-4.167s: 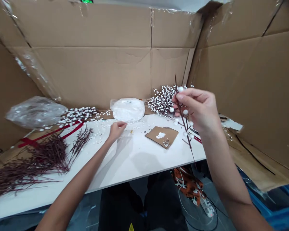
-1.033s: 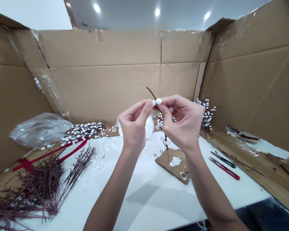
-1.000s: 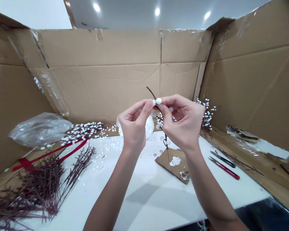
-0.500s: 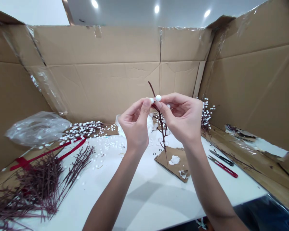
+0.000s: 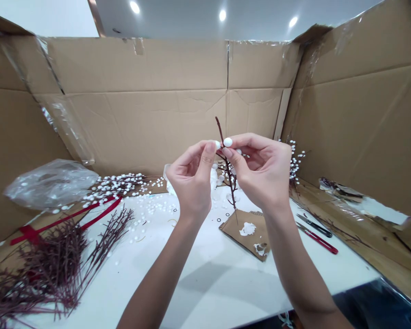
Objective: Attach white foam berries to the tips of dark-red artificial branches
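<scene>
Between my two hands a dark brown twig (image 5: 231,185) stands nearly upright, its bare tip above my fingers and several white balls on its lower side shoots. My left hand (image 5: 195,176) is closed, thumb and forefinger pinching a small white ball (image 5: 218,145) against the twig's left side. My right hand (image 5: 262,167) pinches the twig just beneath another white ball (image 5: 228,142). Below, a piece of cardboard (image 5: 238,237) with white glue-like smears lies on the table, near the twig's lower end.
Bare brown twigs (image 5: 58,265) and a red ribbon (image 5: 104,214) lie at the left. Behind them are a clear plastic bag (image 5: 51,185) and white-balled sprigs (image 5: 119,183). Red snips (image 5: 320,240) and black snips (image 5: 317,226) lie right. Cardboard walls (image 5: 140,123) surround the table.
The twig's tip has shifted slightly right and stands a bit straighter. Both hands keep their pinch, with the white balls moved slightly right and down.
</scene>
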A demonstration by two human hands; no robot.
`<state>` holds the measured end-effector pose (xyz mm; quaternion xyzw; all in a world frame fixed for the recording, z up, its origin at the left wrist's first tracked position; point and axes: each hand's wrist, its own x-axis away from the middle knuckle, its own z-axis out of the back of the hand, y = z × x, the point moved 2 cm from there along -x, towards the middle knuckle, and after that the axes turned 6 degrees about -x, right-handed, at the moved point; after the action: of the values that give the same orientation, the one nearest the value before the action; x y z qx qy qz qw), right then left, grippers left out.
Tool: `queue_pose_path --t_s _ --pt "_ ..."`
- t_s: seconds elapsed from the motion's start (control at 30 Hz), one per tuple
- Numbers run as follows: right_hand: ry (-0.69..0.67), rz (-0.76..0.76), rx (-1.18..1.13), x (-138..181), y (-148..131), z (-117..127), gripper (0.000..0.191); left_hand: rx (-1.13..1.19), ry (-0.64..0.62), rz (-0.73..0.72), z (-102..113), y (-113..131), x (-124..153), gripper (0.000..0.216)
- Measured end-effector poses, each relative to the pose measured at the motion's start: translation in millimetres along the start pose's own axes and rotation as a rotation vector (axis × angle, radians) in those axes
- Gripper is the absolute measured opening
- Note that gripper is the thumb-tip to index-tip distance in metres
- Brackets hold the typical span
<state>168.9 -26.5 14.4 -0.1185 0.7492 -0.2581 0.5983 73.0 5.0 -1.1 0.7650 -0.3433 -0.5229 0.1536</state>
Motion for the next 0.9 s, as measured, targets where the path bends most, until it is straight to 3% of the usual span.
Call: queue_pose_path --t_s 0.47,0.73,0.9 --pt "0.030 0.028 0.023 -0.4 8.6 -1.8 0.010 -0.025 -0.061 0.061 1.9 -5.1 -5.2 0.010" --pt "-0.035 -0.109 0.014 -5.9 12.3 -1.0 0.003 -0.012 -0.038 0.076 6.4 -19.5 -11.5 0.014" --pt "-0.230 -0.248 0.044 -8.6 10.9 12.2 0.033 0.024 0.050 0.043 21.2 -19.0 -30.9 0.014"
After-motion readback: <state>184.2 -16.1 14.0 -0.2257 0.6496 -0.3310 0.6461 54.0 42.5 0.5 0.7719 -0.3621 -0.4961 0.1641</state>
